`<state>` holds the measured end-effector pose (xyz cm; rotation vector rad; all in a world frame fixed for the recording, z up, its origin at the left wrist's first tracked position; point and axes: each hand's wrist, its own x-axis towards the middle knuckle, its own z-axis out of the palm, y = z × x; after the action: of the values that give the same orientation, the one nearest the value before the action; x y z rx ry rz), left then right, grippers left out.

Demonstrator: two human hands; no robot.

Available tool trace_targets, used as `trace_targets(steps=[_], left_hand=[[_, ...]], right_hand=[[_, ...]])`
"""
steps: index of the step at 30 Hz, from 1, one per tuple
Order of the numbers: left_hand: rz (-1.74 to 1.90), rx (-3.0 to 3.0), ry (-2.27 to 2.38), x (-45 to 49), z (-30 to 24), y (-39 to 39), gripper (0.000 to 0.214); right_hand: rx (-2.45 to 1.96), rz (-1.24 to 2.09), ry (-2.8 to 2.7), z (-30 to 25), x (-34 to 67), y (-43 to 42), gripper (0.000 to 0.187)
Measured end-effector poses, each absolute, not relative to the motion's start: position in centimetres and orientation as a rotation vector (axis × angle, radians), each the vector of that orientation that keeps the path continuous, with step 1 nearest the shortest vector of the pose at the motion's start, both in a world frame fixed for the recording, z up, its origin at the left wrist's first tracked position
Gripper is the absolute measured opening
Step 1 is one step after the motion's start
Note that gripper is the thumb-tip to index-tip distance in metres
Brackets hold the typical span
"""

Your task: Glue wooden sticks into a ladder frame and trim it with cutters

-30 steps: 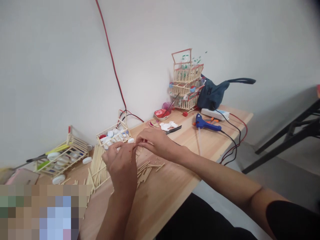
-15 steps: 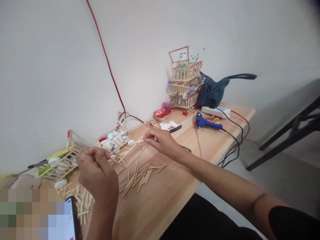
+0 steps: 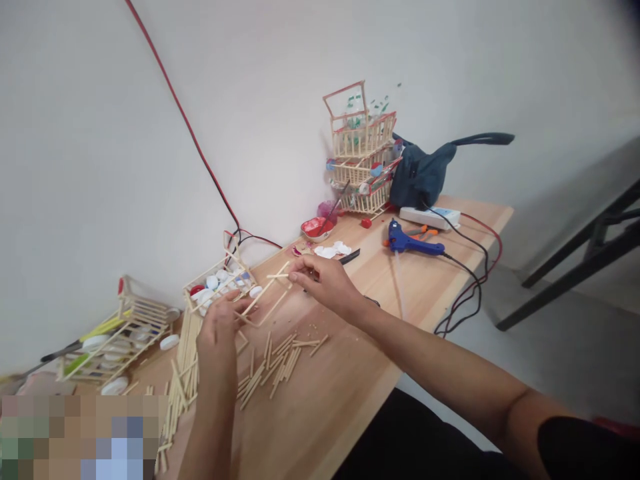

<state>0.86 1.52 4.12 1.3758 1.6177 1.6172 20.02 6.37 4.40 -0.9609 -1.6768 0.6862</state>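
Note:
My right hand (image 3: 323, 283) pinches a short wooden stick (image 3: 278, 275) between thumb and fingertips. The stick lies across the far end of a frame of thin wooden sticks (image 3: 264, 301); whether they touch I cannot tell. My left hand (image 3: 220, 333) has its fingers closed at the near left end of that frame, partly hiding it. Close by on the table, cut stick pieces (image 3: 280, 360) lie in a loose pile. Longer sticks (image 3: 186, 347) are beside my left wrist.
Stick baskets holding bottle caps (image 3: 220, 283) and other items stand along the wall. A blue glue gun (image 3: 413, 243), a white power strip (image 3: 430, 218), a red paint dish (image 3: 317, 229), stacked stick baskets (image 3: 363, 157) and a dark blue bag (image 3: 420, 177) occupy the far end. Cables hang off the edge.
My left hand has come down from above the table to the stick frame and closed at its end. My right hand still holds the short stick, now across the frame. The view has shifted slightly.

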Motion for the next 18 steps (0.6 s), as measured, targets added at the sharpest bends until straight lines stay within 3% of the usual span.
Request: trace_targets(steps=[4, 10, 18], left_hand=[[1.486, 1.376, 1.66, 1.9, 3.6, 1.2, 0.05], [1.478, 1.434, 1.671, 2.4, 3.4, 0.5, 0.031], [1.511, 1.071, 1.535, 2.8, 3.1, 0.7, 0.038]], right_hand=[[-0.958, 0.679, -1.67, 4.3, 20.0, 6.3, 0.007], [-0.961, 0.676, -1.733, 4.2, 19.6, 5.6, 0.005], [-0.98, 0.388, -1.841, 3.3, 19.2, 5.0, 0.006]])
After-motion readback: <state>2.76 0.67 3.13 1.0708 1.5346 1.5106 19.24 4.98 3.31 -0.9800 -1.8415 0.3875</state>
